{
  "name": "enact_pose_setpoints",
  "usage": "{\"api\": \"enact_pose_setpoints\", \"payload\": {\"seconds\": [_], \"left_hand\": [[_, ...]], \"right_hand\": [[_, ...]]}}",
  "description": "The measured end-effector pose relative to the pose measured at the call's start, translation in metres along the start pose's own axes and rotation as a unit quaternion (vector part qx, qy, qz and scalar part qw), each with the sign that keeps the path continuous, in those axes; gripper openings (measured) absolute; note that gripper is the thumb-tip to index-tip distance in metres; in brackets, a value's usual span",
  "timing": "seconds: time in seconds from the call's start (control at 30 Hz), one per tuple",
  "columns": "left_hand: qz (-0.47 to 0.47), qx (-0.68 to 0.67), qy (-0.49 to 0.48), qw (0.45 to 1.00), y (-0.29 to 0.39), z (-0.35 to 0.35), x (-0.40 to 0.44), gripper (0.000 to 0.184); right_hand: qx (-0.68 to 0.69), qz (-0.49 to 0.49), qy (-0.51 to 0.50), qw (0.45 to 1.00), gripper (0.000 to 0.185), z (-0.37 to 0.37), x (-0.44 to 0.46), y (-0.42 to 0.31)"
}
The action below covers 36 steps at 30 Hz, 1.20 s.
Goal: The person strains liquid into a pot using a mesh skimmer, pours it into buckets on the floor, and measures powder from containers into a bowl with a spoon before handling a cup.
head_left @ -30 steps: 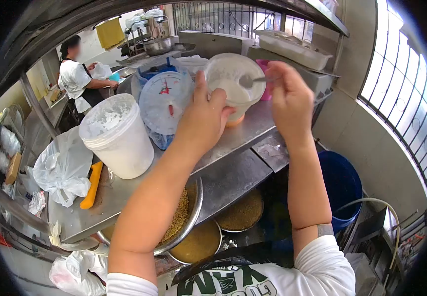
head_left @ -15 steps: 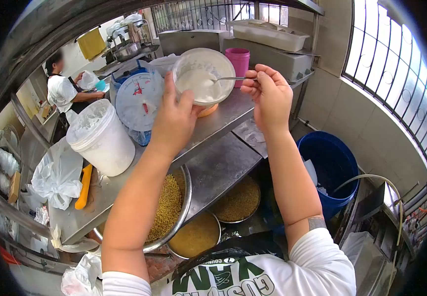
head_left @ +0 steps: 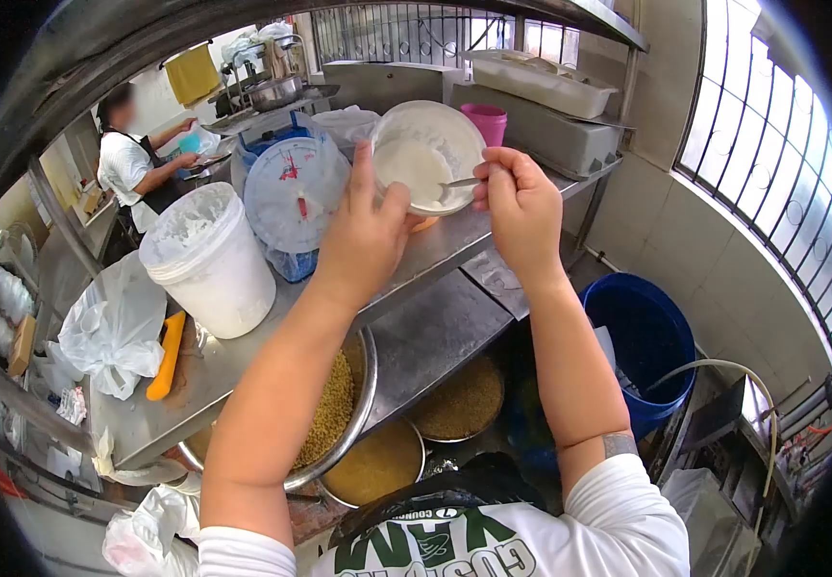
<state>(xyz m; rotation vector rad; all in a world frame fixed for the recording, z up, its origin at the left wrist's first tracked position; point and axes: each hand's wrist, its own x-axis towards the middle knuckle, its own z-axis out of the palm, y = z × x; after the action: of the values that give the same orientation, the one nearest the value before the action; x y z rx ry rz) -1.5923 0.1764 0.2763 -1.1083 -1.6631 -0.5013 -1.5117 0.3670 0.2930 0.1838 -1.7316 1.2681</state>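
My left hand (head_left: 368, 226) grips the left side of a translucent round tub (head_left: 392, 120), tilted so that the white mixture (head_left: 414, 171) inside shows. In my right hand (head_left: 521, 207) is the handle of a metal spoon (head_left: 460, 183), its bowl end in the mixture at the tub's right side. Part of an orange object shows under the tub. Left of my left hand stands a blue scale (head_left: 296, 197) with a round dial, wrapped in clear plastic. A white bucket (head_left: 214, 269) with powder residue inside stands left of the scale.
An orange-handled tool (head_left: 168, 354) and a plastic bag (head_left: 113, 327) lie on the steel table (head_left: 305, 322). Below are bowls of grain (head_left: 329, 413). A pink cup (head_left: 486, 123) stands behind; a blue barrel (head_left: 639, 337) is at right. Another person (head_left: 132, 163) works at back left.
Since one second ago, my right hand has come lower and closer to the tub, with the spoon lower in the mixture. The view has shifted, and the other person's arms have moved.
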Motion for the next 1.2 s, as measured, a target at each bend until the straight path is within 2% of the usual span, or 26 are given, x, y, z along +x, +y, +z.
{"api": "enact_pose_setpoints", "payload": {"seconds": [0.07, 0.13, 0.2, 0.27, 0.63, 0.83, 1.0, 1.1, 1.2], "left_hand": [[-0.004, -0.003, 0.003, 1.0, 0.0, 0.001, 0.0, 0.037], [-0.007, -0.008, 0.006, 1.0, 0.0, 0.0, 0.0, 0.037], [-0.048, -0.06, -0.011, 0.997, 0.001, -0.001, 0.001, 0.041], [-0.05, -0.058, -0.015, 0.997, -0.001, -0.001, 0.001, 0.042], [-0.128, -0.082, -0.003, 0.988, -0.011, 0.005, -0.001, 0.049], [-0.198, -0.083, -0.043, 0.976, -0.019, 0.008, -0.001, 0.067], [-0.215, -0.086, -0.05, 0.972, -0.019, 0.01, -0.003, 0.07], [-0.186, -0.081, -0.026, 0.979, -0.022, 0.016, -0.006, 0.07], [-0.205, -0.106, -0.041, 0.972, -0.018, 0.01, -0.004, 0.07]], "right_hand": [[0.15, 0.049, 0.023, 0.987, 0.022, 0.003, -0.003, 0.0], [0.195, 0.065, 0.044, 0.978, 0.022, 0.003, -0.004, 0.005], [0.239, 0.077, 0.066, 0.966, 0.021, 0.001, -0.002, 0.009], [0.323, 0.102, 0.113, 0.934, 0.019, -0.001, 0.001, 0.01], [0.377, 0.061, 0.132, 0.915, 0.015, -0.016, 0.033, 0.001], [0.393, 0.028, 0.11, 0.912, 0.016, -0.006, 0.069, -0.016], [0.416, 0.012, 0.099, 0.904, 0.021, 0.032, 0.105, -0.037], [0.425, 0.008, 0.094, 0.9, 0.023, 0.071, 0.124, -0.05], [0.424, -0.005, 0.068, 0.903, 0.025, 0.115, 0.141, -0.06]]}}
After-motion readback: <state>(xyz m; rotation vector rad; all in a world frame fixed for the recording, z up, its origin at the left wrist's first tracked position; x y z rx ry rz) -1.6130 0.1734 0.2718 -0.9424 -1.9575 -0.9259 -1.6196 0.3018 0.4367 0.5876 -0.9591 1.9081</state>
